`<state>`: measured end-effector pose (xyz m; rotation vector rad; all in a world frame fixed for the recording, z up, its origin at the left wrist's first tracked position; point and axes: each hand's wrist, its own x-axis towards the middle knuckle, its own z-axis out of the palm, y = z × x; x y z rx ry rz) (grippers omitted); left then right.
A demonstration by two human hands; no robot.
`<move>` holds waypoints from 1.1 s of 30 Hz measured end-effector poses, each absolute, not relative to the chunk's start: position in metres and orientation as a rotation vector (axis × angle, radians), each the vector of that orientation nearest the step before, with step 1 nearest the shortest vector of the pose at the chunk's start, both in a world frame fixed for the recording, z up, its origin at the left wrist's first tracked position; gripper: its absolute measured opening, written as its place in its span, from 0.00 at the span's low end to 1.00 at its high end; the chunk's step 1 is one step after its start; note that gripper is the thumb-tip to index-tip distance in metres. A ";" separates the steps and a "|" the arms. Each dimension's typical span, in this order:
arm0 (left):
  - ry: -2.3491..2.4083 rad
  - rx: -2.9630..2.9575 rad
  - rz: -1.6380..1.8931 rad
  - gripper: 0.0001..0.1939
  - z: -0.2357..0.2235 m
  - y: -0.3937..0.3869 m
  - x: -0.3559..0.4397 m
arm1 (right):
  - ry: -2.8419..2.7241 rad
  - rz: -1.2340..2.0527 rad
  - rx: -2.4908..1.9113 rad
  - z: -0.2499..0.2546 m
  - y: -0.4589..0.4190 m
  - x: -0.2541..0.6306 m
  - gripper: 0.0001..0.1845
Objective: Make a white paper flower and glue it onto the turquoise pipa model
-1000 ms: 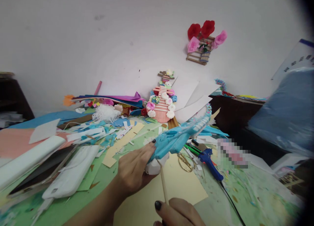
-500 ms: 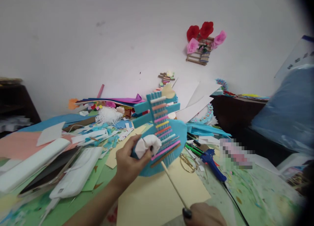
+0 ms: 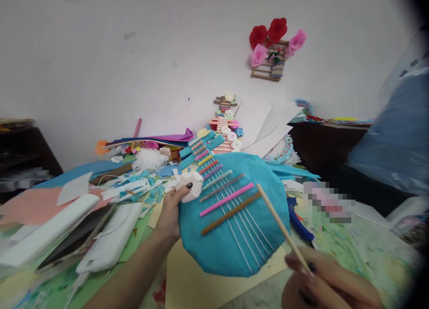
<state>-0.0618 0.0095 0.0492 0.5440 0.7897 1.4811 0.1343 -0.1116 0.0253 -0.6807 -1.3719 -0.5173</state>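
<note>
- At far left, a dark shelf (image 3: 25,152) holds papers; in front, a long white object (image 3: 50,228), a dark flat device (image 3: 77,235) and a white device with a cable (image 3: 110,240) lie slantwise on the green, scrap-strewn counter (image 3: 368,260).
- A tangle of white string (image 3: 149,160) sits behind coloured scraps.
- My left hand (image 3: 170,216) has its fingers clamped on the left side of the blue craft, my dark-nailed thumb on a white paper flower (image 3: 190,185); the other fingertips are hidden.
- The blue craft (image 3: 208,253), rounded and lute-like, is held tilted above cream paper (image 3: 187,282), its neck pointing up and left, with white strings and coloured bars across it.
- Behind it, a pink flowered craft (image 3: 225,129) leans by the wall.
- My right hand (image 3: 326,280) has its fingers clamped on a thin wooden stick (image 3: 276,217); its tip overlaps the brown bar's right end, and I cannot tell if they touch.
- A blue-handled tool (image 3: 302,226) lies partly behind the blue craft, with a blue plastic bag (image 3: 392,135) at far right.
</note>
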 end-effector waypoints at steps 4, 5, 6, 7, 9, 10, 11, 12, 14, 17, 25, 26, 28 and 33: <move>0.722 0.519 1.368 0.13 0.046 0.014 -0.062 | -1.338 -0.394 -0.761 0.034 -0.092 0.138 0.17; 0.707 0.515 1.327 0.12 0.044 0.015 -0.062 | -1.329 -0.319 -0.785 0.036 -0.088 0.136 0.18; 0.701 0.511 1.286 0.11 0.043 0.016 -0.062 | -1.337 -0.246 -0.796 0.037 -0.084 0.134 0.19; 0.702 0.509 1.251 0.11 0.042 0.016 -0.062 | -1.354 -0.180 -0.800 0.038 -0.081 0.132 0.19; 0.707 0.527 1.212 0.12 0.040 0.017 -0.060 | -1.393 -0.084 -0.791 0.037 -0.076 0.129 0.19; 0.706 0.545 1.198 0.13 0.040 0.017 -0.059 | -1.397 -0.064 -0.781 0.036 -0.075 0.128 0.18; 0.705 0.560 1.188 0.15 0.040 0.016 -0.059 | -1.392 -0.058 -0.774 0.035 -0.073 0.127 0.18; 0.708 0.568 1.181 0.16 0.040 0.016 -0.058 | -1.378 -0.057 -0.775 0.034 -0.072 0.126 0.17; 0.712 0.559 1.162 0.20 0.041 0.015 -0.057 | -1.335 -0.045 -0.800 0.032 -0.069 0.125 0.16; 0.681 0.541 1.117 0.24 0.043 0.013 -0.058 | -1.261 -0.025 -0.876 0.032 -0.067 0.124 0.15; 0.682 0.524 0.920 0.24 0.045 0.009 -0.066 | -1.195 0.030 -1.048 0.041 -0.071 0.125 0.15; 0.700 0.529 0.904 0.22 0.047 0.009 -0.066 | -1.211 0.044 -1.050 0.043 -0.073 0.126 0.15; 0.760 0.528 0.918 0.17 0.051 0.009 -0.068 | -1.226 0.076 -1.031 0.048 -0.081 0.129 0.15; 0.888 0.506 0.958 0.05 0.052 0.018 -0.076 | -1.205 0.144 -0.930 0.064 -0.094 0.152 0.14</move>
